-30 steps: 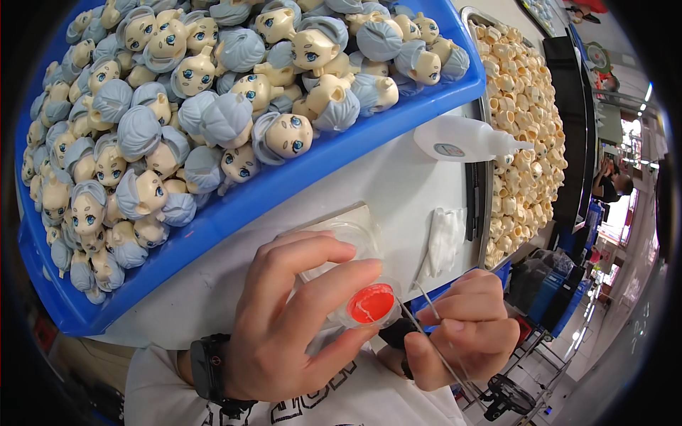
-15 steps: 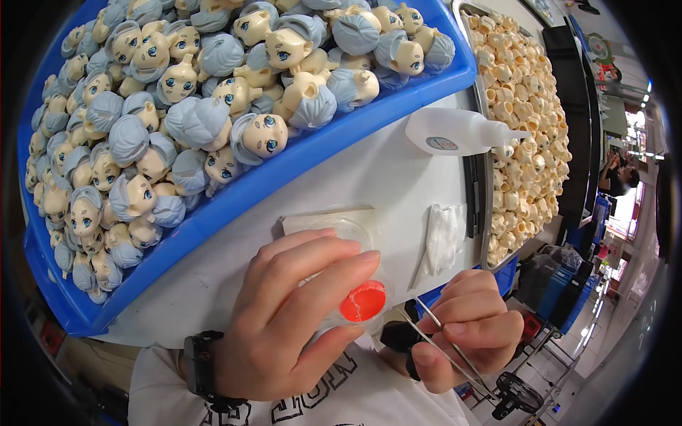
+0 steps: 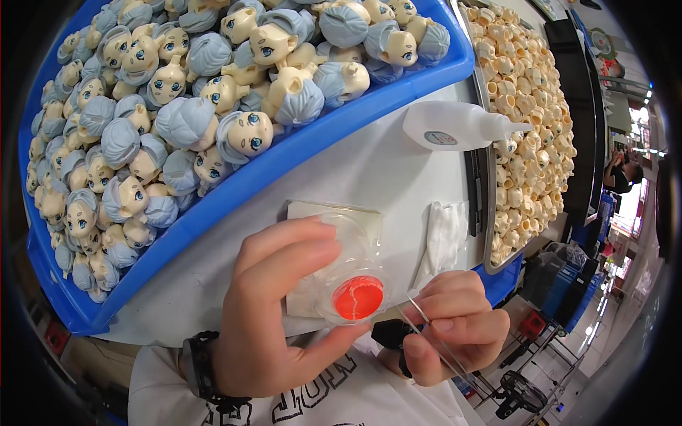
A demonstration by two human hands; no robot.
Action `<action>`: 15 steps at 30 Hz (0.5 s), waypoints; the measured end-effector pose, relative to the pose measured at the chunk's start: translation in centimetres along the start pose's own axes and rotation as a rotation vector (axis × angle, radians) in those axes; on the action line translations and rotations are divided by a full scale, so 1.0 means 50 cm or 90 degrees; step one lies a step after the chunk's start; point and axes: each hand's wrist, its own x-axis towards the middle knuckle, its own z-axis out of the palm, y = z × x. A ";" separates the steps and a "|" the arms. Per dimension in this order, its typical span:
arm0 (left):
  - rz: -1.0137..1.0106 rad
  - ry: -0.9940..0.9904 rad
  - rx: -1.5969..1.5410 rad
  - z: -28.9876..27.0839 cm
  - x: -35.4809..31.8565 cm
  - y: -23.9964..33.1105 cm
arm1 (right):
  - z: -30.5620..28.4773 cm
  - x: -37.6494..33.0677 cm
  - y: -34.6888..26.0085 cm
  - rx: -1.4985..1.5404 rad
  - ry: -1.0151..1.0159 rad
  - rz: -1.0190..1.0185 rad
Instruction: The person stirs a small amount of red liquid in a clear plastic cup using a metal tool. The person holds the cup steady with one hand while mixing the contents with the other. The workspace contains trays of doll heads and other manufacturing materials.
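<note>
My left hand (image 3: 266,312) holds a small, round, clear plastic case (image 3: 324,307) with its hinged lid (image 3: 359,231) folded back. The thumb presses the near rim, and the index and middle fingertips lie by the lid. Inside the case is a bright red paste-like fill (image 3: 359,298) crossed by a pale line. A pair of thin metal tweezers (image 3: 419,309) is pinched in my right hand (image 3: 462,326). Their tips are slightly apart, close to the right side of the case and not visibly touching the fill. Beneath the case is a pale square pad (image 3: 302,209).
A blue tub (image 3: 284,163) full of doll heads (image 3: 249,135) with pale blue hair stands at the left. A white squeeze bottle (image 3: 447,126) and folded white cloth (image 3: 442,238) lie nearby. To the right, a metal tray (image 3: 490,245) holds many cream-coloured hollow parts (image 3: 529,142).
The left fingers have drawn back and spread from over the case, exposing more of the lid and red fill. Both hands have shifted slightly left; the tweezers stay in my right hand.
</note>
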 end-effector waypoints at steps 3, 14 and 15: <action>0.015 -0.033 0.054 -0.003 0.006 -0.001 | 0.000 0.000 0.007 0.003 0.000 0.001; 0.046 -0.053 0.086 -0.005 0.011 -0.003 | 0.011 -0.006 0.006 -0.026 0.014 0.019; 0.044 -0.053 0.084 -0.005 0.011 -0.003 | 0.012 -0.008 0.004 -0.037 0.016 0.022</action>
